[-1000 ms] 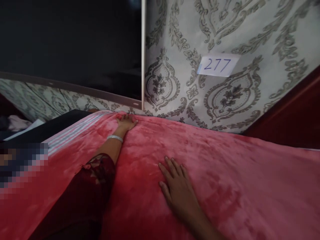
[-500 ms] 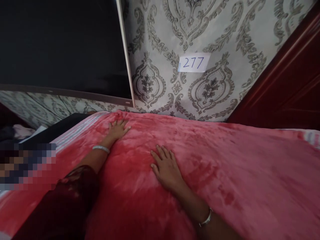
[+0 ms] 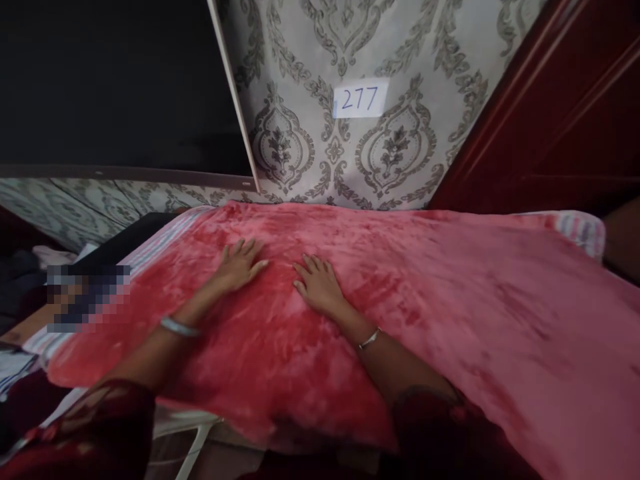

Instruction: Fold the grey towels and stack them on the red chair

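Observation:
A plush red and pink blanket (image 3: 280, 347) is spread over a raised surface, its striped edge (image 3: 165, 240) running along the left side. Flat on its left part lies my left hand (image 3: 239, 265), fingers spread, a pale bangle (image 3: 180, 327) on the wrist. Just to the right, my right hand (image 3: 320, 285) also rests palm down on the plush, fingers slightly apart, with a thin bracelet (image 3: 370, 339) on that wrist. Neither hand grasps anything. The surface under the blanket is mostly hidden.
A large dark television screen (image 3: 115, 87) stands at the upper left. A paper marked 277 (image 3: 361, 98) is on the patterned wall (image 3: 285, 53). Dark red wood panelling (image 3: 565, 120) rises at the right. Part of a pale chair frame (image 3: 195, 447) shows below. Another person's arm (image 3: 35, 323) is at the left.
My right hand has slid away from me, farther up the blanket. My left hand stays flat, slightly right of before. The view has shifted, showing the blanket's near edge and right corner.

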`<state>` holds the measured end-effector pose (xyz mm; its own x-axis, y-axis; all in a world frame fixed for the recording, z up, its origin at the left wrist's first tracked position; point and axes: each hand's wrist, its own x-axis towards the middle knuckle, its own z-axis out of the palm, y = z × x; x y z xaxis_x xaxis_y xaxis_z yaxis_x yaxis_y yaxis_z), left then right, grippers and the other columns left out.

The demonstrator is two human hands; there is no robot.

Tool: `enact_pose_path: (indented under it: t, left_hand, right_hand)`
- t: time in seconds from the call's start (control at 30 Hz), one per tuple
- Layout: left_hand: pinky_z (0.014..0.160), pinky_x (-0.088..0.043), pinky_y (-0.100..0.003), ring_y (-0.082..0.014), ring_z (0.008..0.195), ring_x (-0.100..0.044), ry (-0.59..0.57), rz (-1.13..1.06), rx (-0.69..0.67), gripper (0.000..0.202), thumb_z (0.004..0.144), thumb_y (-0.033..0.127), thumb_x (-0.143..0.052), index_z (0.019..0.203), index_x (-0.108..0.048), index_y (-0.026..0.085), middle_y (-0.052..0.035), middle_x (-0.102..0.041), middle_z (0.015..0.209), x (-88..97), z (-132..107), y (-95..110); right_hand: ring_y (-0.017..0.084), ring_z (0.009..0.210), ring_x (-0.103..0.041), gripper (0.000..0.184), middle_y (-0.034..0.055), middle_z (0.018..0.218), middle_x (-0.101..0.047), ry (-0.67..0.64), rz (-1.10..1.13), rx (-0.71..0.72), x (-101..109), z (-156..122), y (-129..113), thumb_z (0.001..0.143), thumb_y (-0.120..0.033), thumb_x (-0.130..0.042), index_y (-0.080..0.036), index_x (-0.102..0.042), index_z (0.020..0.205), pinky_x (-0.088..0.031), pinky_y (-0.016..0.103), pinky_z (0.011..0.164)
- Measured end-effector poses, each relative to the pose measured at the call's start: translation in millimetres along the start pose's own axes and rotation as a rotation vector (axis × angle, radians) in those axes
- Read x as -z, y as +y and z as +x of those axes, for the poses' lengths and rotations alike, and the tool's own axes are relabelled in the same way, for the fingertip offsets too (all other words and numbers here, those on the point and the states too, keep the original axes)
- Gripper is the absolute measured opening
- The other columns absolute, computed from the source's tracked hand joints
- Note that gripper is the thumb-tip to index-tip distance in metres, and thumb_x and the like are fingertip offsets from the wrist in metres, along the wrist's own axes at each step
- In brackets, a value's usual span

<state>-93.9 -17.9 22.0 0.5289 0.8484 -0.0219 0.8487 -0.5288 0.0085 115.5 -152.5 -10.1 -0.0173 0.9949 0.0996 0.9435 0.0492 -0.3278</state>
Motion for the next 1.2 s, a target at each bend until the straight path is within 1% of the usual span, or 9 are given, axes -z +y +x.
enact_pose_path:
  t: [0.1,0.23,0.4,0.57,0.67,0.77,0.97,1.03,1.2]
  left_hand:
    - [0.122,-0.017,-0.061,-0.0338,0.157,-0.017,-0.005,0.041,0.049,0.065,0.101,0.05,-0.03,0.161,-0.031,0.025,-0.0102,-0.023,0.169,-19.1,-30.7,2.8]
    - [0.121,-0.02,-0.059,-0.0321,0.156,-0.021,0.05,0.056,0.055,0.063,0.102,0.046,-0.026,0.16,-0.034,0.025,-0.0097,-0.027,0.168,-26.0,-34.0,4.4]
    - [0.121,-0.022,-0.058,-0.032,0.156,-0.022,0.07,0.048,0.05,0.064,0.102,0.047,-0.024,0.161,-0.033,0.023,-0.0105,-0.027,0.168,-23.5,-30.7,7.4]
    - [0.122,-0.02,-0.06,-0.0323,0.157,-0.018,-0.003,0.055,0.076,0.064,0.103,0.047,-0.024,0.162,-0.029,0.023,-0.0107,-0.021,0.17,-10.1,-31.0,12.9]
    - [0.12,-0.02,-0.065,-0.036,0.155,-0.021,-0.044,0.056,0.093,0.065,0.102,0.047,-0.026,0.16,-0.033,0.019,-0.015,-0.025,0.168,5.2,-34.0,25.3]
    - [0.121,-0.02,-0.065,-0.0363,0.155,-0.022,0.062,0.035,0.039,0.065,0.102,0.047,-0.025,0.16,-0.033,0.018,-0.0155,-0.03,0.167,8.6,-47.0,55.0]
    - [0.123,-0.022,-0.06,-0.0329,0.156,-0.02,0.116,-0.01,-0.276,0.068,0.095,0.047,-0.033,0.161,-0.032,0.031,-0.0052,-0.032,0.166,-32.4,-85.9,112.4]
    - [0.124,-0.021,-0.058,-0.0292,0.156,-0.019,0.126,-0.009,-0.269,0.07,0.094,0.051,-0.026,0.163,-0.019,0.038,0.0026,-0.027,0.167,-42.6,-89.3,115.9]
    - [0.124,-0.017,-0.052,-0.0221,0.156,-0.014,0.137,-0.025,-0.267,0.07,0.088,0.061,-0.013,0.151,0.016,0.049,0.023,0.001,0.156,-46.3,-82.6,111.5]
  right_hand:
    - [0.027,0.156,-0.018,0.056,0.0083,0.169,-0.024,-0.047,-0.014,0.001,5.5,1.0,-2.9,0.105,-0.044,-0.038,-0.024,-0.041,0.157,-0.012,0.049,0.125]
    - [0.028,0.156,-0.018,0.06,0.0078,0.17,-0.02,-0.093,-0.02,-0.015,28.2,-19.1,12.1,0.105,-0.047,-0.038,-0.027,-0.032,0.161,-0.013,0.054,0.124]
    - [0.033,0.156,-0.013,0.06,0.0111,0.17,-0.019,-0.002,-0.161,-0.311,56.2,-99.6,81.6,0.105,-0.045,-0.037,-0.025,-0.031,0.162,-0.013,0.062,0.122]
    - [0.032,0.156,-0.013,0.059,0.0083,0.171,-0.019,0.066,-0.232,-0.489,53.5,-149.8,130.3,0.106,-0.046,-0.033,-0.026,-0.031,0.161,-0.013,0.063,0.122]
    - [0.032,0.157,-0.012,0.059,0.0081,0.171,-0.018,0.054,-0.208,-0.5,56.0,-147.7,126.9,0.106,-0.045,-0.033,-0.025,-0.029,0.162,-0.012,0.063,0.121]
    - [0.033,0.156,-0.013,0.059,0.0094,0.171,-0.018,0.007,-0.139,-0.508,64.5,-151.5,109.2,0.106,-0.044,-0.032,-0.025,-0.029,0.162,-0.014,0.064,0.121]
    - [0.03,0.156,-0.016,0.061,0.0052,0.17,-0.021,-0.016,-0.129,-0.327,58.6,-208.7,95.7,0.105,-0.055,-0.034,-0.03,-0.033,0.16,-0.016,0.057,0.123]
    - [0.029,0.156,-0.017,0.06,0.0054,0.17,-0.023,0.007,-0.186,-0.405,61.4,-243.0,118.0,0.105,-0.055,-0.034,-0.03,-0.035,0.16,-0.013,0.058,0.123]
    - [0.03,0.154,-0.021,0.056,0.0089,0.169,-0.025,0.07,-0.312,-0.892,100.1,-355.7,212.4,0.107,-0.044,-0.028,-0.026,-0.034,0.16,-0.018,0.057,0.121]
